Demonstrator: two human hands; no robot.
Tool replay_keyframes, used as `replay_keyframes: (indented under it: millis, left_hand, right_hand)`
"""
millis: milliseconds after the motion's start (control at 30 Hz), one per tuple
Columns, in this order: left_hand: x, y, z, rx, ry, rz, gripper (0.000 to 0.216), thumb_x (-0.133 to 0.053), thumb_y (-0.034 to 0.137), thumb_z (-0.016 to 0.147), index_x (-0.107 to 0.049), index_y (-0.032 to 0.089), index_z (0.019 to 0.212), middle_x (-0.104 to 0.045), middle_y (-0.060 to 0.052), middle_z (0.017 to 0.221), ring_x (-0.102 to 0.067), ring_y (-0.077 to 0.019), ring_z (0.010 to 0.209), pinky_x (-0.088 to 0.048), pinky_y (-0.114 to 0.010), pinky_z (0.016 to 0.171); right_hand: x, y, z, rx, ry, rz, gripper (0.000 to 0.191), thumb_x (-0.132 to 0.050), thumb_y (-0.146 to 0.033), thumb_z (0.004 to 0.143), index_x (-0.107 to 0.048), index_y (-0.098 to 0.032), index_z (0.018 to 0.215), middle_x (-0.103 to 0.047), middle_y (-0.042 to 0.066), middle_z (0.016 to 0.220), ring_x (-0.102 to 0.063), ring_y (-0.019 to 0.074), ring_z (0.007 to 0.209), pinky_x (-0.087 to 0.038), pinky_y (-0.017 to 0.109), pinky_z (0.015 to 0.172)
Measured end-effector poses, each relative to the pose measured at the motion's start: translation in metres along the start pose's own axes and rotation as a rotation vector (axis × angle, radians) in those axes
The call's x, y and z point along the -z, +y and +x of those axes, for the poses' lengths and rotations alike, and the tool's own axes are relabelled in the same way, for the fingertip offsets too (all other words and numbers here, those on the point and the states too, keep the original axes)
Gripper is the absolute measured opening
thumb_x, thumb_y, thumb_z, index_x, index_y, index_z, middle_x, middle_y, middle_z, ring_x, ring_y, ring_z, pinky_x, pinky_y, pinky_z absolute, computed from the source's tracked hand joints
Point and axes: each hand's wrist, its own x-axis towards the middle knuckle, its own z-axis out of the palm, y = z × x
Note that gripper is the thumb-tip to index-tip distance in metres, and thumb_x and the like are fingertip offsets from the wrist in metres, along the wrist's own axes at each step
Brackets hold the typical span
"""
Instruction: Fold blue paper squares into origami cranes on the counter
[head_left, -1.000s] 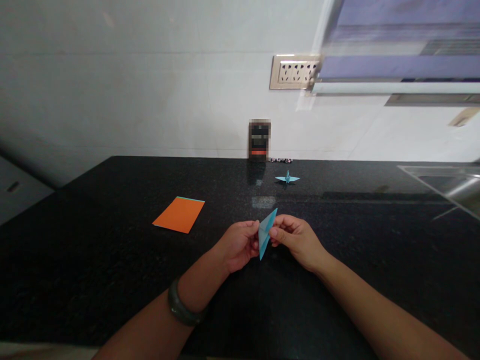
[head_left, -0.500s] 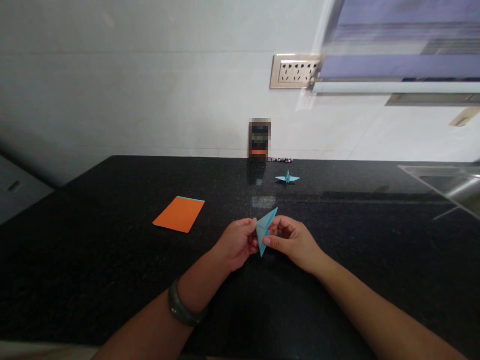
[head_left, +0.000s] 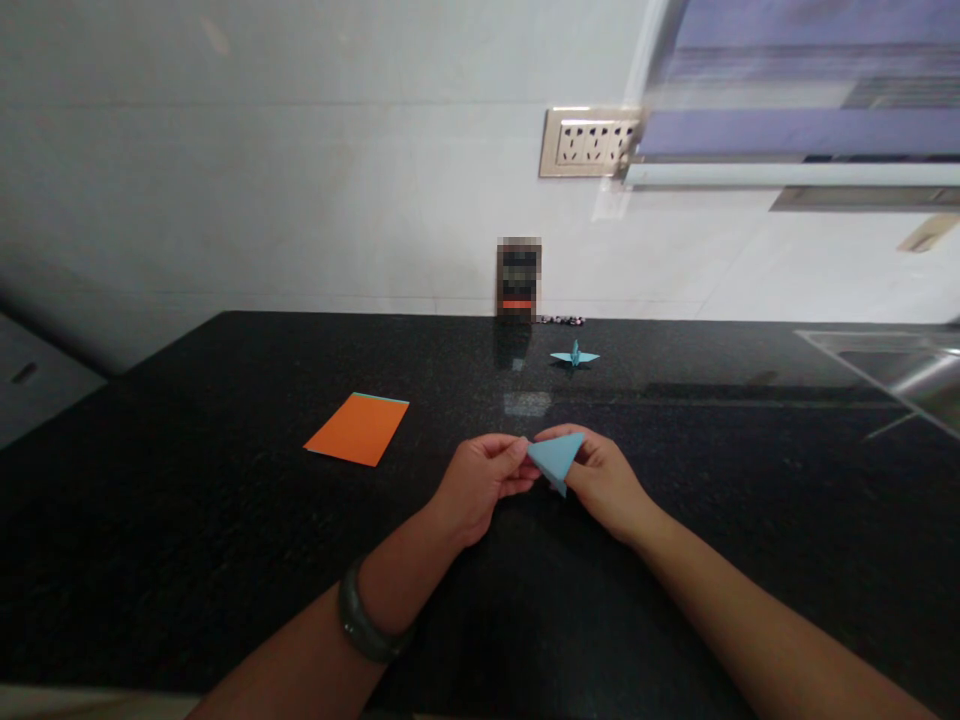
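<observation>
A folded piece of light blue paper (head_left: 556, 458), triangular from here, is held just above the black countertop (head_left: 225, 520) between both hands. My left hand (head_left: 480, 488) pinches its left tip with thumb and fingers closed. My right hand (head_left: 604, 482) grips its right side, fingers curled around it. A dark bracelet sits on my left wrist.
A stack of paper with an orange sheet on top (head_left: 358, 429) lies to the left. A finished blue paper crane (head_left: 574, 356) stands farther back, near a dark blurred object (head_left: 518, 279) at the wall. A steel sink (head_left: 896, 372) is at the right, a socket strip (head_left: 589, 143) on the wall.
The blue paper has turned from standing narrow and upright to a broader, flatter triangle. Both hands shifted their grip on it, the right hand moving over its right side.
</observation>
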Motion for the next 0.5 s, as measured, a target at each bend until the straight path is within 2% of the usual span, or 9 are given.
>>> replay_keyframes:
  millis: [133, 200, 267, 367, 500]
  left_hand:
    - [0.001, -0.002, -0.001, 0.023, -0.069, 0.023, 0.016, -0.066, 0.023, 0.068, -0.065, 0.009, 0.076, -0.064, -0.005, 0.069, -0.06, -0.0106, 0.062, -0.048, -0.022, 0.06]
    - [0.001, -0.002, -0.001, 0.055, -0.096, 0.004, 0.018, -0.066, 0.025, 0.069, -0.065, 0.009, 0.077, -0.065, -0.005, 0.069, -0.06, -0.0103, 0.061, -0.047, -0.022, 0.06]
    - [0.001, -0.001, -0.001, 0.102, -0.12, -0.002, 0.022, -0.065, 0.03, 0.07, -0.064, 0.009, 0.076, -0.065, -0.006, 0.067, -0.06, -0.0105, 0.059, -0.046, -0.022, 0.058]
    - [0.0, -0.001, -0.001, 0.17, -0.141, 0.0, 0.03, -0.063, 0.038, 0.07, -0.062, 0.009, 0.072, -0.064, -0.006, 0.062, -0.059, -0.0105, 0.053, -0.045, -0.022, 0.054]
    - [0.0, -0.001, -0.002, 0.166, -0.157, 0.008, 0.032, -0.066, 0.04, 0.067, -0.06, 0.008, 0.069, -0.064, -0.006, 0.061, -0.058, -0.0097, 0.051, -0.045, -0.021, 0.053]
  right_hand:
    - [0.005, 0.003, 0.001, 0.094, 0.012, -0.162, 0.012, -0.063, -0.019, 0.063, -0.059, -0.018, 0.074, -0.059, -0.001, 0.061, -0.051, 0.0118, 0.051, -0.04, 0.024, 0.048]
    - [0.007, 0.003, 0.0, 0.221, 0.036, -0.3, 0.005, -0.06, -0.016, 0.066, -0.06, -0.018, 0.07, -0.06, 0.001, 0.065, -0.054, 0.0132, 0.057, -0.042, 0.026, 0.053]
    - [0.009, 0.0, -0.001, 0.363, 0.056, -0.448, 0.009, -0.056, -0.011, 0.067, -0.06, -0.019, 0.069, -0.06, 0.001, 0.067, -0.055, 0.014, 0.062, -0.042, 0.026, 0.058]
    - [0.01, -0.006, -0.003, 0.527, 0.006, -0.575, 0.015, -0.052, -0.008, 0.069, -0.061, -0.02, 0.07, -0.058, 0.001, 0.066, -0.054, 0.014, 0.063, -0.041, 0.026, 0.059]
    - [0.011, -0.007, -0.004, 0.553, -0.02, -0.577, 0.013, -0.054, -0.012, 0.071, -0.062, -0.021, 0.072, -0.059, 0.002, 0.068, -0.054, 0.0147, 0.065, -0.042, 0.027, 0.06]
